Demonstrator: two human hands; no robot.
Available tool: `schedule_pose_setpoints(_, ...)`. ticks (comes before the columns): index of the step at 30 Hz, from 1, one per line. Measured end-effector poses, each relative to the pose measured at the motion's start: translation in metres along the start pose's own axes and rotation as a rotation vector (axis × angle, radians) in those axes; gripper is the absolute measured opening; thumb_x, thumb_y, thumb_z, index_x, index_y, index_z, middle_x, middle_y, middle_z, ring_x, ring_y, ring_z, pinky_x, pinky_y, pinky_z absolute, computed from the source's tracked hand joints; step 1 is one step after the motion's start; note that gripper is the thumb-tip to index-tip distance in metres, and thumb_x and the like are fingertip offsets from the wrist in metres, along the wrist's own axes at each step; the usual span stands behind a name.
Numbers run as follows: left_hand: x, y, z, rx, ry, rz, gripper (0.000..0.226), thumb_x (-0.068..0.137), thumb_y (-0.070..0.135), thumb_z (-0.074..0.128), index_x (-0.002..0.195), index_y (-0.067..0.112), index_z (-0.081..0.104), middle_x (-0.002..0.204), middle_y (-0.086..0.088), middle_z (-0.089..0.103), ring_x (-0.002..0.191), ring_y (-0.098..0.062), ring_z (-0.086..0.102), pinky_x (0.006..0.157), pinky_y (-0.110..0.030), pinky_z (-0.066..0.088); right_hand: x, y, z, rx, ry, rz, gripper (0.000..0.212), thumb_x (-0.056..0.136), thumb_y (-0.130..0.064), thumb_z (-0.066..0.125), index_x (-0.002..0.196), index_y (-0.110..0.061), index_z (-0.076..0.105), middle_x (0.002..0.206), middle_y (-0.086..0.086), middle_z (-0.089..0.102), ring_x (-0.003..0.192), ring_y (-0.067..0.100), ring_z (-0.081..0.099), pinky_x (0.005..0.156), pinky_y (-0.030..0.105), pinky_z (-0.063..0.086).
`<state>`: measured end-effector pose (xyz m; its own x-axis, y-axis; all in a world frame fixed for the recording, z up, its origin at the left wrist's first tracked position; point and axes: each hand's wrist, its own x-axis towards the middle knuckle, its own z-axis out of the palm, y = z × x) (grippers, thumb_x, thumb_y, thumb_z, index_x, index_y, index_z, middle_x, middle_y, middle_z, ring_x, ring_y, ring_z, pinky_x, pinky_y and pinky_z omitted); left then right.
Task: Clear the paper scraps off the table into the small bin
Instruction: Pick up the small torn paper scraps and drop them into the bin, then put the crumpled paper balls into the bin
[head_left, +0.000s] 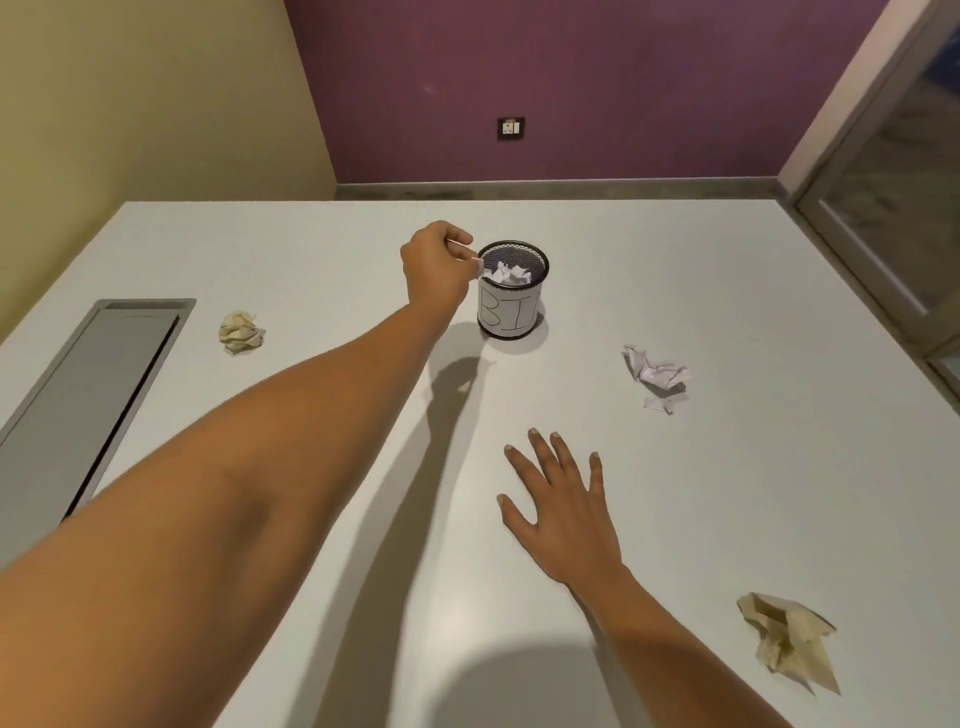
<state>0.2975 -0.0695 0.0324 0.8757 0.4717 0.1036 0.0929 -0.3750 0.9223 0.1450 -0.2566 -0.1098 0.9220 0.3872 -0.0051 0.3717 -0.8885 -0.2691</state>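
One small bin (511, 314) mid-table (727, 260): black mesh, white label, white crumples inside. Left hand (434, 265) pinches one white scrap (475, 262) at the bin's rim. Three crumpled scraps lie on the table: cream ball (240, 331) left of the bin, white wad (657, 371) right of it, cream wad (787, 636) nearer and right. Right hand (563, 514) lies flat nearer than the bin, fingers spread, holding nothing.

A large white table (727, 291) fills the lower view, with a grey recessed hatch (88, 395) set into its top at 9 o'clock and a soft rounded shadow on its near edge at 6 o'clock. Beyond it at 12 o'clock stands a purple wall (571, 78) bearing a dark socket plate (511, 129) above a grey skirting (571, 188), and it meets a pale yellow wall (130, 104) at 10 o'clock. At 2 o'clock a grey-framed glass panel (893, 171) slants down the side.
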Motion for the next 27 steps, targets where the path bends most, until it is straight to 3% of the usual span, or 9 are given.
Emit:
schedule_pose_setpoints(5,0.026,0.012,0.031,-0.008,-0.093,-0.061,0.02,0.07,-0.011,0.068,0.082,0.004,0.061,0.061,-0.007,0.061,0.063,-0.024,0.063,0.079,-0.042,0.058,0.001,0.0,0.001,0.004,0.017,0.013,0.058,0.087,-0.059,0.02,0.142,-0.042,0.018,0.157,-0.01,0.011,0.146,0.014,0.005,0.115,0.047,-0.003)
schedule_pose_setpoints(8,0.041,0.015,0.04,-0.011,-0.149,-0.115,0.029,0.069,-0.012,0.069,0.065,0.013,0.054,0.078,-0.018,0.066,0.073,-0.03,0.068,0.081,-0.044,0.057,0.001,0.001,0.001,0.015,0.018,0.014,0.058,0.087,-0.059,0.022,0.142,-0.041,0.019,0.157,-0.009,0.012,0.146,0.015,0.006,0.115,0.047,-0.004)
schedule_pose_setpoints(10,0.047,0.017,0.046,-0.006,-0.21,-0.143,0.022,0.073,-0.009,0.068,0.071,0.01,0.056,0.094,-0.023,0.065,0.08,-0.031,0.068,0.081,-0.043,0.058,0.002,0.001,0.0,0.011,0.017,0.015,0.058,0.087,-0.058,0.022,0.142,-0.041,0.02,0.157,-0.009,0.012,0.146,0.015,0.006,0.115,0.047,-0.003)
schedule_pose_setpoints(13,0.051,0.02,0.051,0.012,-0.297,-0.116,0.01,0.083,0.006,0.064,0.09,0.009,0.057,0.094,-0.013,0.061,0.062,-0.014,0.061,0.059,-0.023,0.056,0.001,0.0,-0.001,0.014,0.03,0.016,0.057,0.087,-0.057,0.026,0.141,-0.04,0.024,0.156,-0.008,0.017,0.145,0.017,0.011,0.115,0.049,-0.001)
schedule_pose_setpoints(15,0.05,0.021,0.048,0.04,-0.29,-0.079,0.007,0.087,0.011,0.06,0.094,0.009,0.061,0.094,-0.009,0.06,0.062,-0.012,0.059,0.054,-0.02,0.052,0.001,-0.001,-0.002,0.013,0.037,0.018,0.056,0.087,-0.057,0.028,0.14,-0.04,0.027,0.155,-0.008,0.02,0.145,0.017,0.014,0.115,0.05,0.002)
schedule_pose_setpoints(17,0.047,0.017,0.043,0.038,-0.229,-0.037,0.011,0.087,0.011,0.057,0.096,0.006,0.063,0.096,-0.01,0.062,0.069,-0.018,0.061,0.06,-0.025,0.052,0.001,-0.001,-0.002,0.005,0.043,0.018,0.056,0.087,-0.057,0.028,0.14,-0.039,0.028,0.155,-0.008,0.021,0.144,0.017,0.016,0.115,0.051,0.006)
schedule_pose_setpoints(21,0.012,-0.008,0.028,0.051,0.007,0.119,0.019,0.087,0.009,0.051,0.102,0.003,0.062,0.106,-0.014,0.067,0.092,-0.026,0.064,0.085,-0.038,0.053,0.0,-0.001,-0.002,0.002,0.028,0.022,0.057,0.087,-0.058,0.023,0.141,-0.039,0.025,0.156,-0.007,0.019,0.145,0.017,0.014,0.115,0.05,0.003)
schedule_pose_setpoints(27,-0.045,-0.073,-0.001,0.32,-0.003,0.275,0.029,0.091,0.013,0.049,0.118,0.003,0.051,0.123,-0.015,0.054,0.114,-0.03,0.05,0.092,-0.035,0.037,0.0,-0.001,-0.001,0.016,0.023,0.018,0.057,0.087,-0.058,0.024,0.141,-0.039,0.026,0.156,-0.007,0.018,0.145,0.017,0.013,0.115,0.051,0.003)
